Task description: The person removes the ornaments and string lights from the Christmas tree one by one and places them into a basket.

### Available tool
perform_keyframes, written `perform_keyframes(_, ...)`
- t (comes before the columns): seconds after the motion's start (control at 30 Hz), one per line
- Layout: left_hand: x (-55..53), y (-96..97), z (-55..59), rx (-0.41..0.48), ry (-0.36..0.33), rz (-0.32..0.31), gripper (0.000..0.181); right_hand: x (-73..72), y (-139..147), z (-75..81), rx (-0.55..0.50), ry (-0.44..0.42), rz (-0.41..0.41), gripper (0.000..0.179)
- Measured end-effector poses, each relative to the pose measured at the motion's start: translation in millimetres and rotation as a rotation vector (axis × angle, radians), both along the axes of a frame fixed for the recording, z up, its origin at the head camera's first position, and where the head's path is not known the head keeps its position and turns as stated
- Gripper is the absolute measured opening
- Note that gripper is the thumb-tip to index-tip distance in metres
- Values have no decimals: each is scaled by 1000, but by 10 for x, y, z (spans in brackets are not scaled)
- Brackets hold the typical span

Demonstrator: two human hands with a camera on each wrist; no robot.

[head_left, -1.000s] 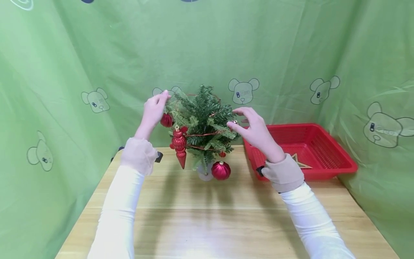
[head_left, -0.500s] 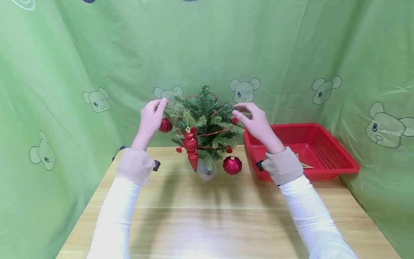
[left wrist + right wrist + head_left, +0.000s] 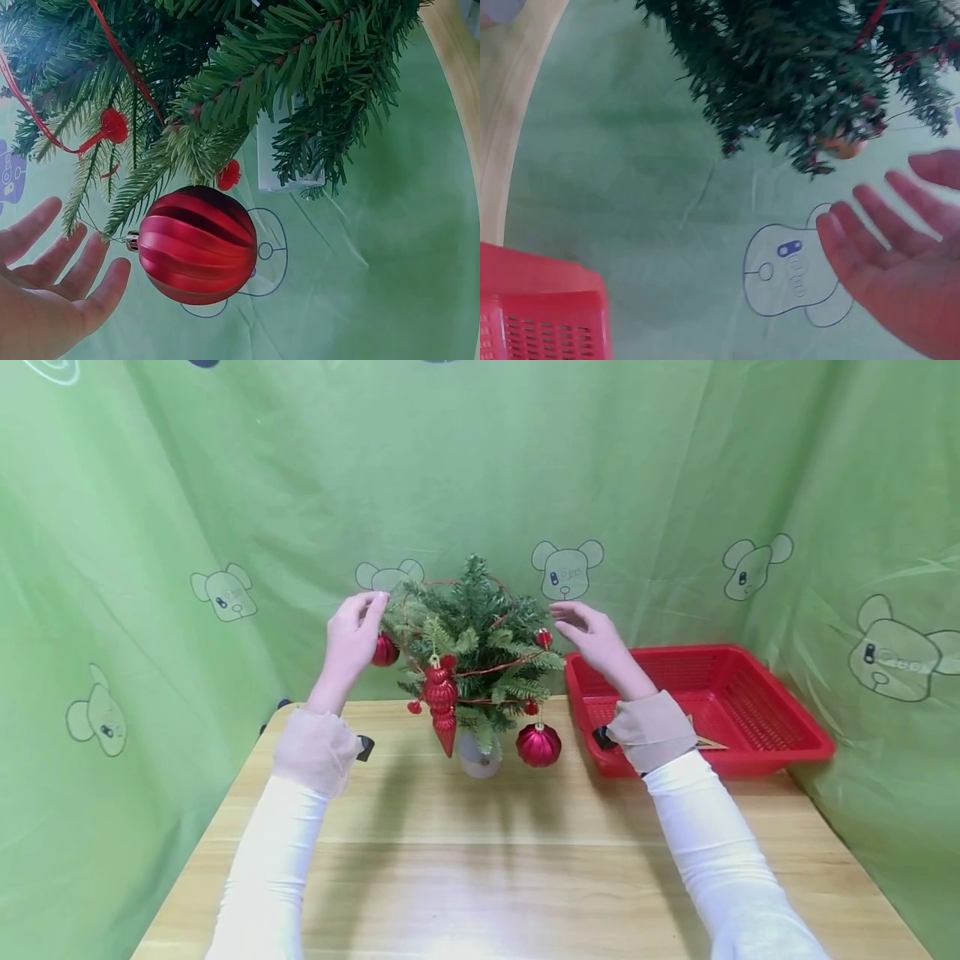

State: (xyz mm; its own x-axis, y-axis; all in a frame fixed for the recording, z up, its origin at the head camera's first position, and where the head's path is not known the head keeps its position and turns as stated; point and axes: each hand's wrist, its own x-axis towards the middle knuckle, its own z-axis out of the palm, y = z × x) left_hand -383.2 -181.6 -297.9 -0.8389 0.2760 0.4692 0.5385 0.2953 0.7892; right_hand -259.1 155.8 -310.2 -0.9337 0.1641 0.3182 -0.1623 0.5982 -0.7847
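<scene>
Green tree [image 3: 474, 618] on table [image 3: 450, 868]; looks light, bendy. Best held by white base [image 3: 472, 763]. Shiny ball [image 3: 199, 247], tree's left, likely slippery, may crack. Left hand [image 3: 351, 630], right hand [image 3: 596, 639] beside tree: fingers loosely spread, holding nothing.

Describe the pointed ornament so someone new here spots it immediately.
Find the Christmas tree on the wooden table. On its front, left of centre in the head view, hangs a red finial ornament. Unlike the round baubles either side, it is long, ribbed and tapers to a downward point.
</scene>
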Motion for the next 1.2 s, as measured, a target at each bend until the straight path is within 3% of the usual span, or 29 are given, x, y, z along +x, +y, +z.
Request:
perform_keyframes(0.17, 15, 5, 3, 2, -3, 1, 50, -43, 12, -34, -20, -58, 67, 43)
perform_keyframes(0.33, 17, 0, 6, 12, -4, -3, 49, -99, -4, -33, -32, -59, 67, 36)
perform_keyframes(0.43, 27, 0, 12, 13, -1, -4, 49, -97, -4, -16, -80, -35, 43, 32)
perform_keyframes(0.67, 34, -5, 6, 13, 12, -3, 47, -98, -37, 133, -353, 84, 9, 19)
perform_keyframes(0.93, 42, -8, -3, 11, -4, -8, 48, -65, -112, 326, -357, 192, -58, 11)
perform_keyframes(1.2, 16, -12, -24, 14, 27, -4, 47, 53, -120, 450, -467, 248, -55, 5)
